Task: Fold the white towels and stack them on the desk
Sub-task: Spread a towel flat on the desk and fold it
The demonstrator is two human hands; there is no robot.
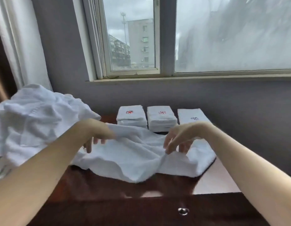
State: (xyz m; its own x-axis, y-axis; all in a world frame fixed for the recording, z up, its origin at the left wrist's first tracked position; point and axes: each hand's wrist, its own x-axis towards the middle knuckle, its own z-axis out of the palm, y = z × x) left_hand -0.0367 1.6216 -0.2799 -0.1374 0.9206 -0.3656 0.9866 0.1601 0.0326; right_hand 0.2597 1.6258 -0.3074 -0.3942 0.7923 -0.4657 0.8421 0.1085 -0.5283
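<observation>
A rumpled white towel (133, 160) lies spread across the middle of the dark wooden desk (108, 190). My left hand (97, 136) grips its far left edge, fingers curled down over the cloth. My right hand (179, 141) pinches a raised fold of the same towel near its middle right. At the back of the desk stand three stacks of folded white towels: one with a red emblem (131, 116), a second with a red emblem (161, 118), and a flatter one with a dark emblem (192, 116).
A large heap of unfolded white towels (30, 121) fills the desk's left side. A grey wall and a window sill (190, 78) rise behind the stacks. A metal drawer knob (183, 211) sits on the desk front below.
</observation>
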